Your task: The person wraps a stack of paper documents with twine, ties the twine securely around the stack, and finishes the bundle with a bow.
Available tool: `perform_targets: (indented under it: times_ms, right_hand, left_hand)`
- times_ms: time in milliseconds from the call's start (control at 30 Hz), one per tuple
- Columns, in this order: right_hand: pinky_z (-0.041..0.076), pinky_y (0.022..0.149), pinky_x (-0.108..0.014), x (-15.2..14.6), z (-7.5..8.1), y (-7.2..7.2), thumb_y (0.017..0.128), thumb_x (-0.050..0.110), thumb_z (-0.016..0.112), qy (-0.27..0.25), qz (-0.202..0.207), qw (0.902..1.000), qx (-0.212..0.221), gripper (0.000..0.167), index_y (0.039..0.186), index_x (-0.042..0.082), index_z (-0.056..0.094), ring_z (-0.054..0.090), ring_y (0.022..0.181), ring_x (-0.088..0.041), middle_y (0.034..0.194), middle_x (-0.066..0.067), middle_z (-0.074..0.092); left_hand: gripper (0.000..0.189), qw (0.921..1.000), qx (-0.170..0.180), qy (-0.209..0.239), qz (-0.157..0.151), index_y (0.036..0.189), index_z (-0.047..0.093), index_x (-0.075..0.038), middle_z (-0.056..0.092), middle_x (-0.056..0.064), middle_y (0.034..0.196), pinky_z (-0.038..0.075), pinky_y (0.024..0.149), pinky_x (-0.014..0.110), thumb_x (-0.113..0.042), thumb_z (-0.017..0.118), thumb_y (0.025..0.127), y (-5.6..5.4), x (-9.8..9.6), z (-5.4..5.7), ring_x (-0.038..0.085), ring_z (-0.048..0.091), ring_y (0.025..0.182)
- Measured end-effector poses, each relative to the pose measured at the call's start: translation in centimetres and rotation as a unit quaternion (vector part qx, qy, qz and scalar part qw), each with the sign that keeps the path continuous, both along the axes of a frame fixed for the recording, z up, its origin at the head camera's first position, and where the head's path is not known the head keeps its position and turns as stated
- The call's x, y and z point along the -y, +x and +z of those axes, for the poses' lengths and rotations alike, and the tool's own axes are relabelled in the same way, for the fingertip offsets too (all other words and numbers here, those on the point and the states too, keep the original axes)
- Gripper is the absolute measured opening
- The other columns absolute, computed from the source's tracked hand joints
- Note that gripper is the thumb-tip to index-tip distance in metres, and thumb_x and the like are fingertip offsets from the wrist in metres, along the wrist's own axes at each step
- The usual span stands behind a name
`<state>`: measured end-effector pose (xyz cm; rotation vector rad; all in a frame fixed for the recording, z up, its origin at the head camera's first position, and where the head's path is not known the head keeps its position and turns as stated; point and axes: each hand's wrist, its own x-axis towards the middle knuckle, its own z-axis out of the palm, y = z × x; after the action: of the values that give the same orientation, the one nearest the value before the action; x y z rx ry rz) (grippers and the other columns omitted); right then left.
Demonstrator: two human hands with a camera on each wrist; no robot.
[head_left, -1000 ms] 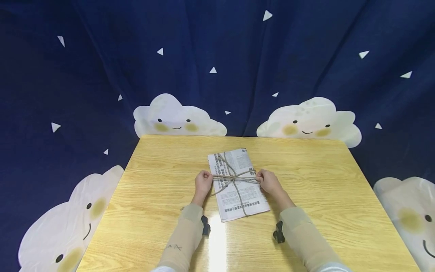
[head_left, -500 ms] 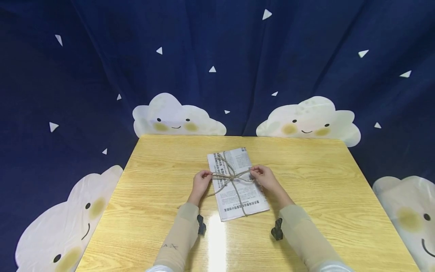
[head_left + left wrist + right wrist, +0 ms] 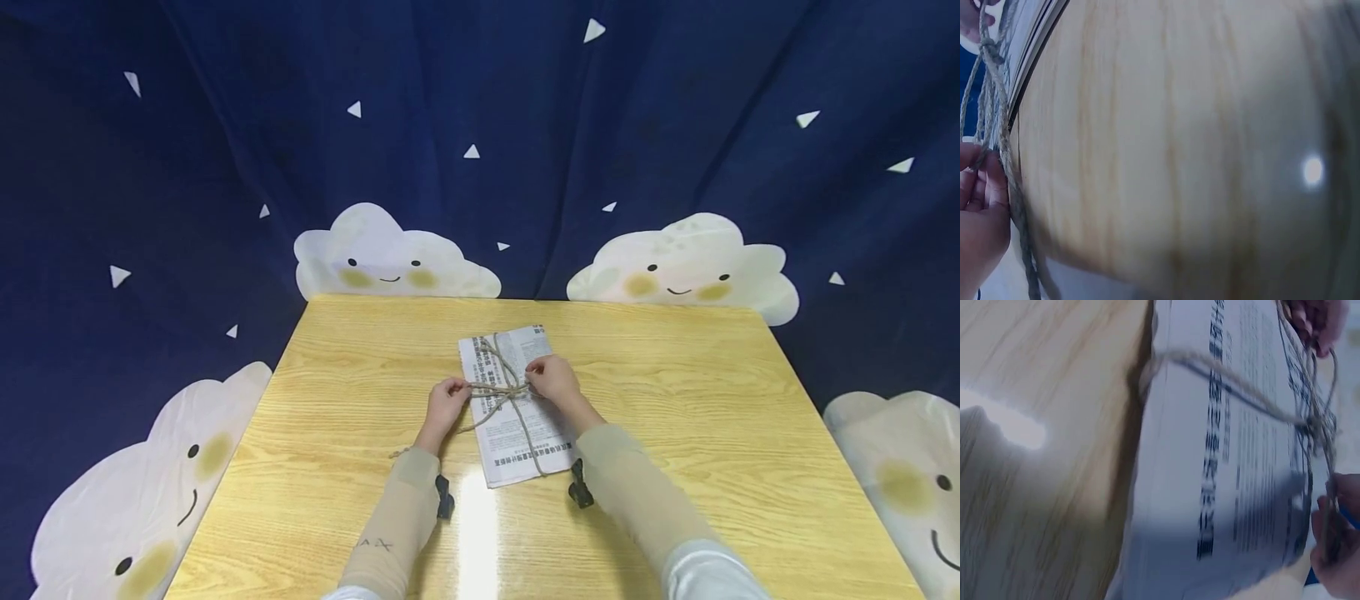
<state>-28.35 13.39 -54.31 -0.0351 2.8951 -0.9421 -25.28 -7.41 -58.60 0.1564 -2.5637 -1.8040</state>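
Observation:
A flat bundle of folded newspaper [image 3: 517,454] lies slightly slanted on the table, tied crosswise with brown twine [image 3: 528,433]. The strands meet in a knot [image 3: 513,390] near its middle. At the bundle's left edge, my left hand [image 3: 446,404] pinches twine between thumb and fingers; a loose strand [image 3: 1021,219] runs down beside this hand in the left wrist view. My right hand [image 3: 553,382] is over the bundle, just right of the knot. In the right wrist view, its fingers [image 3: 1324,519] grip a length of twine close to the knot.
The wooden table [image 3: 360,350] extends around the bundle on all sides, with a bright glare in front. Behind it hangs a dark blue curtain [image 3: 420,75] with white clouds. A small black device [image 3: 580,485] sits at the right wrist, another [image 3: 445,497] at the left.
My right hand has moved left from the bundle's right edge toward the knot, drawing its twine in. The left hand has shifted slightly left, then stayed at the left edge.

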Motion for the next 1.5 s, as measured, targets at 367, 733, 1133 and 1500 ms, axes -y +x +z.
perform_targets:
  times_ms: [367, 733, 1133, 1500]
  right_hand:
    - [0.046, 0.064, -0.035, 2.0, -1.1, 0.2, 0.08, 0.027, 0.065, 0.127, -0.032, 0.9913, 0.002, 0.02, 0.064, 0.014, 0.062, 0.055, 0.063, -0.018, 0.065, 0.001, 0.061]
    - [0.042, 0.09, -0.047, 2.7, -1.7, 0.4, 0.079, 0.026, 0.06, 0.143, -0.05, 0.9877, 0.038, 0.033, 0.05, 0.014, 0.051, 0.052, 0.058, -0.021, 0.054, -0.001, 0.057]
    - [0.033, 0.039, -0.025, 2.1, -1.0, 1.8, 0.077, 0.01, 0.056, -0.019, -0.102, 0.9941, -0.031, 0.011, 0.088, 0.006, 0.059, 0.047, 0.051, -0.017, 0.069, -0.007, 0.06]
    - [0.045, 0.049, -0.028, 1.2, 2.0, 3.4, 0.075, 0.032, 0.073, 0.081, -0.021, 0.9958, 0.036, 0.037, 0.085, -0.002, 0.065, 0.053, 0.058, -0.019, 0.072, -0.01, 0.063]
  left_hand:
    - [0.016, 0.9982, -0.047, 0.038, -0.009, 0.087, 0.067, 0.0, 0.061, 0.009, 0.074, 0.046, 0.058, 0.026, -0.015, 0.064, 0.084, -0.9, 0.3, -2.4, 0.017, 0.053, 0.066]
    - [0.014, 0.9998, -0.013, 0.01, 0.008, 0.09, 0.065, 0.007, 0.061, 0.012, 0.076, 0.045, 0.058, 0.021, -0.004, 0.061, 0.083, -0.1, -0.3, -0.8, 0.013, 0.051, 0.066]
    - [0.011, 0.9997, -0.014, 0.0, 0.02, 0.087, 0.066, 0.006, 0.062, 0.012, 0.075, 0.044, 0.06, 0.02, -0.002, 0.061, 0.082, 0.0, -0.5, -0.5, 0.01, 0.05, 0.065]
    - [0.011, 0.9996, -0.013, -0.005, 0.024, 0.087, 0.066, 0.006, 0.062, 0.012, 0.076, 0.045, 0.061, 0.02, -0.002, 0.061, 0.082, 0.0, -0.5, -0.4, 0.011, 0.051, 0.066]
